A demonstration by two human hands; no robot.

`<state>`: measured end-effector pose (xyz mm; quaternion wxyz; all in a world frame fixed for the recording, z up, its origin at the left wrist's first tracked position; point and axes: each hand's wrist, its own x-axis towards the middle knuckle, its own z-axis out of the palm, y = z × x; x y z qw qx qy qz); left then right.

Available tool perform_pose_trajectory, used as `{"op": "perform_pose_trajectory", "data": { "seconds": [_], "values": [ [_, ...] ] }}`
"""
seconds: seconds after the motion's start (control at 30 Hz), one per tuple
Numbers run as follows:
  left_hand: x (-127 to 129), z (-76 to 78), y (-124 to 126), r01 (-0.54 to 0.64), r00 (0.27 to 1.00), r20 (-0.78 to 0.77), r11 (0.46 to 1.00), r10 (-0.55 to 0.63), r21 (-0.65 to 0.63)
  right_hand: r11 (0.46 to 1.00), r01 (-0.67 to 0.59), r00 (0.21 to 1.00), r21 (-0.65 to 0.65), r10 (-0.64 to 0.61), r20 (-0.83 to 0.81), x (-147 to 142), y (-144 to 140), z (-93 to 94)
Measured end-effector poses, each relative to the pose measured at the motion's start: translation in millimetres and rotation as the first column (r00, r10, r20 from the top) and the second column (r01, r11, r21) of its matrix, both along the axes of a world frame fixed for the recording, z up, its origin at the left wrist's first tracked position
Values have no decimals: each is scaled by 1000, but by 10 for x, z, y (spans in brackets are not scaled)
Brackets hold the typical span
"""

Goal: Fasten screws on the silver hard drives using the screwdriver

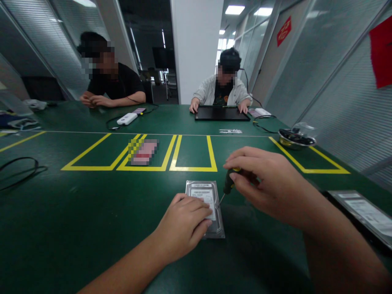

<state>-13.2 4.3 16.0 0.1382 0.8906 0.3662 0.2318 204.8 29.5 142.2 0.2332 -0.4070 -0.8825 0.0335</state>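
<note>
A silver hard drive [218, 222] with a white label lies flat on the green table. My left hand [186, 224] rests across its left side and label, fingers laid flat on top and thumb near the lower part. My right hand [263, 175] pinches a screwdriver [229, 181] by its dark handle, which has a yellow end. The screwdriver leans, and its thin shaft comes down to the drive's right edge. Whether the tip sits in a screw is too small to tell.
Another drive-like device with a label [364, 212] lies at the right. Yellow tape frames [192, 168] mark the table; a pink item [145, 153] lies in one. A metal bowl [297, 141] holds dark parts. Across the table, one person [114, 83] sits; another [228, 85] holds a black panel [222, 114].
</note>
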Motion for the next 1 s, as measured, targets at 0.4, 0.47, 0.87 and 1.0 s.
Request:
{"op": "perform_pose_trajectory", "data": {
  "seconds": [0.4,0.47,0.87,1.0],
  "values": [
    [-5,2,-6,4,1000,2,1000,-4,-5,1000,-12,1000,-4,12,14,45,50,-2],
    [-2,8,-2,3,1000,6,1000,-3,0,1000,-29,1000,-10,29,8,21,45,1],
    [-5,-6,-5,1,1000,7,1000,-1,8,994,-106,994,-24,107,21,77,28,12],
    [-6,-6,-1,7,1000,2,1000,-7,2,1000,12,999,-5,-12,48,41,38,-5]
  ]
}}
